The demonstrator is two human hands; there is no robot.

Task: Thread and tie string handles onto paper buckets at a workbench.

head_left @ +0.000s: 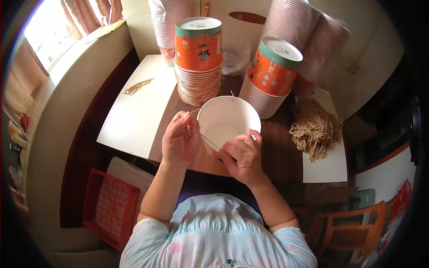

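An open paper bucket point(227, 117), white inside with some orange showing outside, stands upright on the table in front of me. A thin tan cord point(209, 142) passes through a hole at its far rim, where a short end sticks up. My left hand point(179, 136), at the bucket's left side, is closed with the cord pinched between thumb and fingers. From there the cord runs slackly to my right hand point(242, 154). That hand is closed on the cord at the near rim, its fingers touching the bucket's right edge. The exact fingertip grip is partly hidden.
Behind the bucket rise two stacks of orange and green paper buckets, one left point(199, 49) and one right point(276, 67). Plastic-wrapped bucket stacks point(292, 22) stand farther back. A cord bundle point(315, 129) lies right, a few loose cords point(137, 86) left. A red crate point(111, 207) sits lower left.
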